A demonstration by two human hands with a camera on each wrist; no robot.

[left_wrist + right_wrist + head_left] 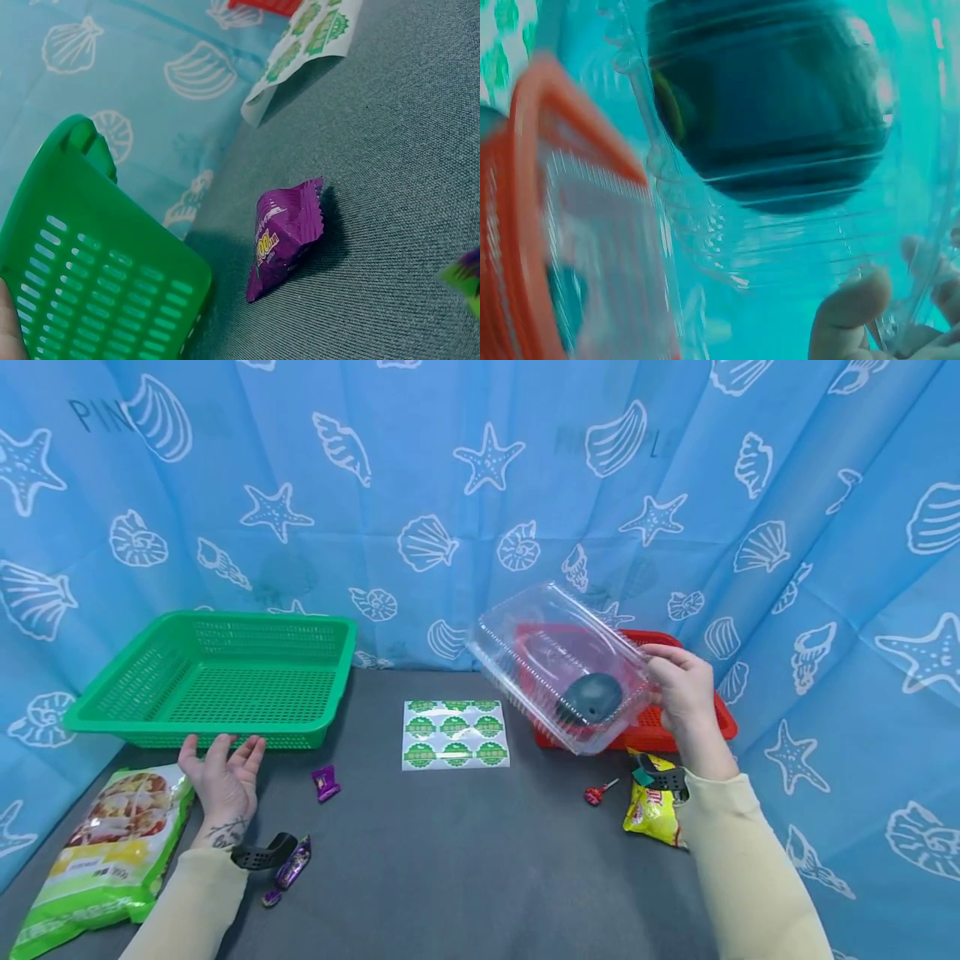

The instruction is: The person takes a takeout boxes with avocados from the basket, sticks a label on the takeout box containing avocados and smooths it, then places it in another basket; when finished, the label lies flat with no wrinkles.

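Observation:
My right hand [681, 685] pinches the right edge of a clear plastic box [551, 647], held tilted in the air before the red basket [645, 739]. A dark green oval object [592, 697], avocado-like, shows through the plastic and appears to lie inside the box; the right wrist view shows it large and dark [772, 105]. At the left, my left hand [223, 781] has its palm turned up and its fingers loosely bent at the front wall of the green basket [217, 727]. A fingertip [7, 322] meets that basket's side in the left wrist view.
A purple-wrapped candy [325, 783] and a sheet of green round stickers [456, 735] lie mid-table. A large food bag [105, 852] and purple sweets [291, 864] flank my left forearm. A lollipop [595, 794] and a yellow packet [649, 810] lie near my right wrist.

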